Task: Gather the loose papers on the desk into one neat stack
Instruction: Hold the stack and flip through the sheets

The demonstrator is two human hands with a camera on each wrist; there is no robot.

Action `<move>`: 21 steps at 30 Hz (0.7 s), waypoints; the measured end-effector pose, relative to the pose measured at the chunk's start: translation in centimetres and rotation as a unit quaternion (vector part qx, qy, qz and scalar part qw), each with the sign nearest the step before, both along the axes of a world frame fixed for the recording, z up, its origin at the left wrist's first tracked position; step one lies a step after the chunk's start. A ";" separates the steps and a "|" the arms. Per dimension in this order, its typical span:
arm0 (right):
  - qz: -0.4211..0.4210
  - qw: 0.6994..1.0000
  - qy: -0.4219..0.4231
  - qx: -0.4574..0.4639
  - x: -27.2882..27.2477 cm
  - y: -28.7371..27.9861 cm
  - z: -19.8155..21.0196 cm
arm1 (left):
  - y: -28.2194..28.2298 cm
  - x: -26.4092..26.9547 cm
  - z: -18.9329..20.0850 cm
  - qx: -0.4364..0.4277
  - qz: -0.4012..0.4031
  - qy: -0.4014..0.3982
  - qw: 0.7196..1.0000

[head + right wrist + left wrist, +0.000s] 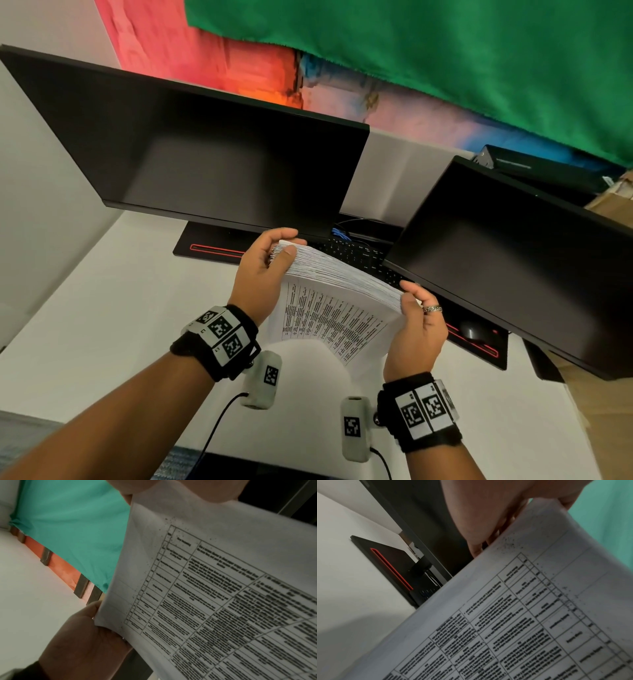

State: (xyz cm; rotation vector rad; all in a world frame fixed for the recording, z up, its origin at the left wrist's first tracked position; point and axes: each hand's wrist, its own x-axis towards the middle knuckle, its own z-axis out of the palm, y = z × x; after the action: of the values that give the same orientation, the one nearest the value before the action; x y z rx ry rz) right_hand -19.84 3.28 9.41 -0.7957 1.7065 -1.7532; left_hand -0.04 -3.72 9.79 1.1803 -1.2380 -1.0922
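A thick stack of white papers (329,308) printed with tables stands on edge, held in the air above the white desk (102,325). My left hand (274,253) grips its far left corner, thumb on the near face and fingers curled over the top edge. Gripping the right end is my right hand (409,294), which wears a ring. The top edges of the sheets fan slightly. In the left wrist view the printed sheet (522,615) fills the frame under my left hand (488,513). The right wrist view shows the same sheet (223,588), my right hand (171,488) and my left hand (85,635).
Two black monitors (205,154) (513,257) stand behind the papers, their bases (212,246) trimmed with red stripes. A black keyboard (356,253) and a mouse (472,330) lie beneath them. Green cloth (445,51) hangs at the back. Cardboard (613,205) is at the far right.
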 end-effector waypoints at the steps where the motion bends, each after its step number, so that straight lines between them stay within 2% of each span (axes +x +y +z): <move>1: -0.003 1.000 -0.011 0.004 0.0 0.0 0.0 | 0.0 0.0 0.0 0.002 0.000 -0.001 1.000; 10: -0.005 0.997 -0.074 -0.008 -0.6 -0.5 1.3 | -0.6 -0.2 0.6 0.007 0.009 -0.012 1.000; 14: 0.058 0.995 -0.080 -0.016 -1.0 0.2 0.2 | -0.6 1.4 -0.1 0.026 -0.116 0.009 0.993; 17: 0.120 0.992 -0.037 0.028 -1.5 0.9 -1.4 | 0.1 2.1 -1.5 0.060 -0.191 -0.085 0.976; 21: 0.114 0.988 -0.049 0.089 -1.1 0.8 -1.9 | 0.5 1.4 -2.1 -0.007 -0.109 -0.157 0.982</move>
State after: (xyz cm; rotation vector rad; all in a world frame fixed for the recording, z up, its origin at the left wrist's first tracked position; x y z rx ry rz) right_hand -20.92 4.13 7.49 -0.7774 1.6110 -1.4404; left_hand 1.31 -3.20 7.71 1.2615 -1.6475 -1.0806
